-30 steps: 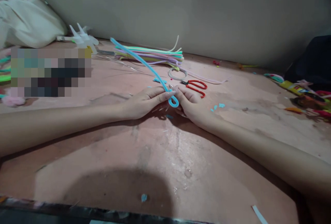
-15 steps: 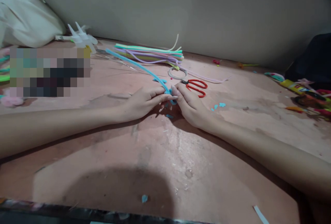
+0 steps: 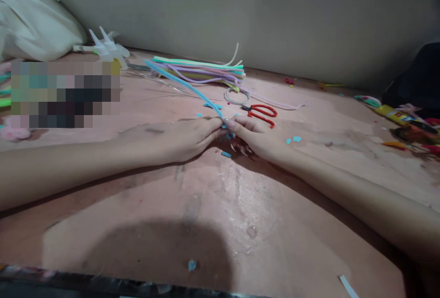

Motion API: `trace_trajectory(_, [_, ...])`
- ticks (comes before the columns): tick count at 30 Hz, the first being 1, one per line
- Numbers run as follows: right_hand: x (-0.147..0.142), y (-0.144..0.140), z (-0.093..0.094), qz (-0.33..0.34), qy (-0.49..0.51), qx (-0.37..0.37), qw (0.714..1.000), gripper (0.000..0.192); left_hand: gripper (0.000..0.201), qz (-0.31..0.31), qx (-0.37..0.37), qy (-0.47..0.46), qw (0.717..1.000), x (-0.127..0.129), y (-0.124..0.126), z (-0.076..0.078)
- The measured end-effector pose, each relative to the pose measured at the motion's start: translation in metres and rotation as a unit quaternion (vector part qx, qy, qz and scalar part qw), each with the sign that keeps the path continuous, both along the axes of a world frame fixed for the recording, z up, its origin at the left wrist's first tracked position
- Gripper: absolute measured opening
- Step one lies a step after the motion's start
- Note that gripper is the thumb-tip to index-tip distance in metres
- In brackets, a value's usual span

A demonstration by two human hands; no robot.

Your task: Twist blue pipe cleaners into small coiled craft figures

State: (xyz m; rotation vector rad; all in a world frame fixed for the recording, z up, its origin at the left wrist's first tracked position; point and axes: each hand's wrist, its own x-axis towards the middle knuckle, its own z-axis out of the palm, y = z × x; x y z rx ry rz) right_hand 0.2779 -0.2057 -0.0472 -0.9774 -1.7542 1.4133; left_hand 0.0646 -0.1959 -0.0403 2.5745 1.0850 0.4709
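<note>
We log the blue pipe cleaner (image 3: 187, 87) with its long axis running from the meeting fingertips away and to the left, its free end pointing toward the far left of the bench (image 3: 220, 206), raised off the surface. Its near end sits between the two hands, at the point where their fingertips meet. Left hand (image 3: 182, 138) rests on the bench, fingers pinched onto the near end of the pipe cleaner. Right hand (image 3: 256, 140) lies opposite, fingertips also closed on that same end; we cannot make out the coiled part, which the fingers hide. Against the frame one second back, the open blue loop visible below the fingertips no longer shows, and the stem lies at a lower angle. Beyond the hands: red scissors (image 3: 261, 113) just beside the right hand, a wire ring (image 3: 236, 96) behind them, and a bundle of pastel pipe cleaners (image 3: 202, 69) near the wall. Blue scraps (image 3: 292, 140) lie right of the hands.
</note>
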Motion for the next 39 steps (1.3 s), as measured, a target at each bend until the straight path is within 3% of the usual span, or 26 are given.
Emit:
trace_trajectory(3, [-0.002,0.0,0.0,0.022,0.028,0.045,0.998,0.056,0.042,0.045,0.041,0.061,0.996,0.0,-0.001,-0.002])
trace_trajectory(5, [-0.002,0.0,-0.001,0.024,0.027,0.08,0.996,0.055,0.046,0.054,0.037,0.042,0.997,-0.001,0.0,-0.003])
trace_trajectory(8, [0.0,0.001,-0.003,0.018,-0.028,0.142,0.989,0.052,0.047,-0.001,0.017,-0.023,1.0,-0.003,0.001,-0.002])
trace_trajectory(12, [0.002,0.002,-0.006,0.029,-0.075,0.186,0.979,0.055,0.039,-0.087,0.027,-0.013,0.996,-0.006,0.002,0.004])
trace_trajectory(18, [-0.002,0.0,-0.007,0.012,-0.006,0.123,0.992,0.056,0.05,-0.068,0.064,0.05,0.994,-0.006,0.003,0.006])
trace_trajectory(22, [-0.003,-0.004,-0.006,-0.016,0.01,0.151,0.988,0.053,0.058,-0.031,0.095,0.058,0.993,-0.005,0.003,0.001])
trace_trajectory(27, [-0.005,-0.009,-0.005,-0.024,-0.004,0.174,0.984,0.047,0.07,-0.009,0.011,-0.031,0.999,0.001,-0.002,-0.002])
trace_trajectory(33, [-0.009,-0.011,-0.004,-0.029,0.004,0.13,0.991,0.058,0.058,-0.008,-0.062,-0.137,0.989,0.001,-0.004,-0.005])
trace_trajectory(36, [-0.01,-0.011,-0.002,-0.036,0.017,0.075,0.996,0.068,0.052,-0.013,-0.044,-0.103,0.994,-0.001,-0.004,-0.002])
trace_trajectory(39, [-0.011,-0.011,-0.001,-0.035,0.001,-0.004,0.999,0.071,0.052,-0.036,0.007,-0.012,0.999,0.0,-0.005,0.001])
